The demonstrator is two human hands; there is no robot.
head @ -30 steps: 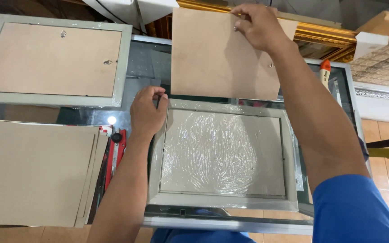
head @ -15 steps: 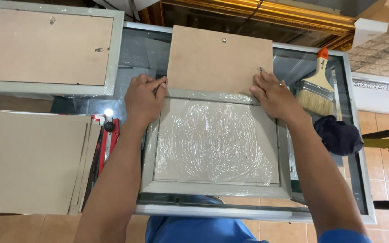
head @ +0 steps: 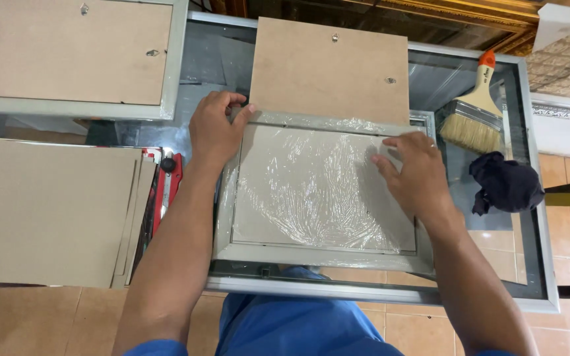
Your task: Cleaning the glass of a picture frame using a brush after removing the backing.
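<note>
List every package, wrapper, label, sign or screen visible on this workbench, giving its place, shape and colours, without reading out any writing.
Clear plastic wrap: crinkled, see-through film over the grey rectangular frame at the centre, under the right hand; the left hand is at the frame's top-left corner.
No labels, signs or screens are in view.

frame (head: 318, 254): grey | backing board (head: 330, 69): brown | brush (head: 473, 112): orange-tipped | cloth (head: 506, 184): navy
</note>
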